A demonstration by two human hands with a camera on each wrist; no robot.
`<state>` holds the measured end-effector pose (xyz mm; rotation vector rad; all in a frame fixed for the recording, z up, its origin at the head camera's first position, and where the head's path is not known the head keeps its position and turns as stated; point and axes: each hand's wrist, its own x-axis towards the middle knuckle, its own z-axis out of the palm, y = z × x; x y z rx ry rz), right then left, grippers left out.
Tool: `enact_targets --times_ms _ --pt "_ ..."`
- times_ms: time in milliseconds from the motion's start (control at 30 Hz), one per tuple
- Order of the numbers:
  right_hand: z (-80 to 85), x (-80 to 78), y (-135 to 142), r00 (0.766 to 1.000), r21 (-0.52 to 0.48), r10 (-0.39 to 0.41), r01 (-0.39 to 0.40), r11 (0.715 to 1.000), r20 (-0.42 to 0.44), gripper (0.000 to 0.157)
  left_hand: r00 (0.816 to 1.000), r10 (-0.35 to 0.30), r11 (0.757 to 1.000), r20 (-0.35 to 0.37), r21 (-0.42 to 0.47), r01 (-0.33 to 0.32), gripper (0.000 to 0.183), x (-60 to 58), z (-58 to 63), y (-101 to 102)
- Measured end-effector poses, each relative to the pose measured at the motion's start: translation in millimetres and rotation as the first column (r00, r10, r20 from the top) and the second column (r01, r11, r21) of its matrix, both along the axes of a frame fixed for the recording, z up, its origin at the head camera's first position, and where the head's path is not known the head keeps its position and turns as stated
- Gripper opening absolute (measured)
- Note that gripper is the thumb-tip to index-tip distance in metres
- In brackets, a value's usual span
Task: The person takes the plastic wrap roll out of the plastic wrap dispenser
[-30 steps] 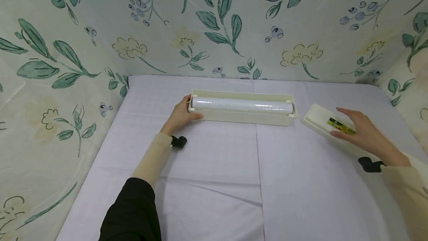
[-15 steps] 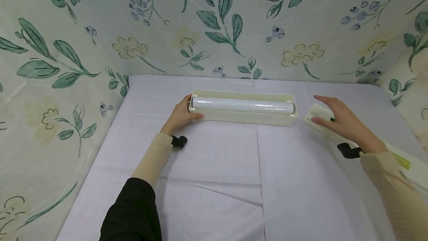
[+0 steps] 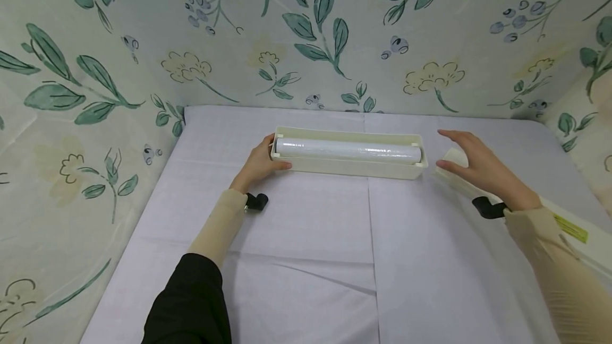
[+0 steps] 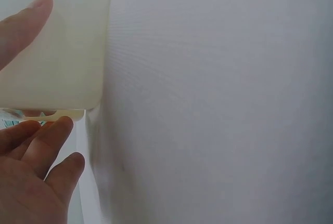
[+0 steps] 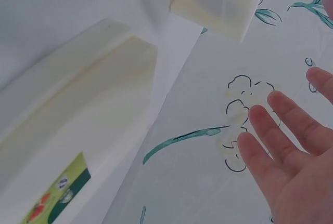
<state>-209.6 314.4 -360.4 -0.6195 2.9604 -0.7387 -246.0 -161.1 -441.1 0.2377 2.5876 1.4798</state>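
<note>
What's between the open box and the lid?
Just a bare strip of white cloth separates the box from the lid; the head and right wrist views both show it.

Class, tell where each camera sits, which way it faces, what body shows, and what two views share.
Head: on the head, facing forward and down at box and lid; left hand, right hand, both arms show.
Left wrist: worn there, facing the box and white cloth; left hand partly shows.
Right wrist: worn there, facing lid and flowered cloth; right hand partly shows.
Shared by head and right wrist: the lid.
</note>
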Motion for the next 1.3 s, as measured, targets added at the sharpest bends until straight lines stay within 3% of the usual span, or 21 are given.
enact_targets --times_ms 733,933,1300 --pt "9.5 -18.0 -54 0.991 -0.025 0.121 -0.123 0.992 -0.055 0.067 1.0 0.005 1.0 -0.009 0.008 -0.004 0.098 -2.9 0.2 -3" --pt "4.9 -22.9 -68 0.981 -0.048 0.172 -0.176 0.983 -0.088 0.063 1.0 -0.004 1.0 -0.009 0.017 0.004 0.097 -4.0 -2.0 -3" --pt "-7.5 -38.2 -89 0.978 -0.085 0.198 -0.203 0.975 -0.069 0.059 1.0 0.006 1.0 0.004 0.009 -0.006 0.098 -4.9 -5.4 -3"
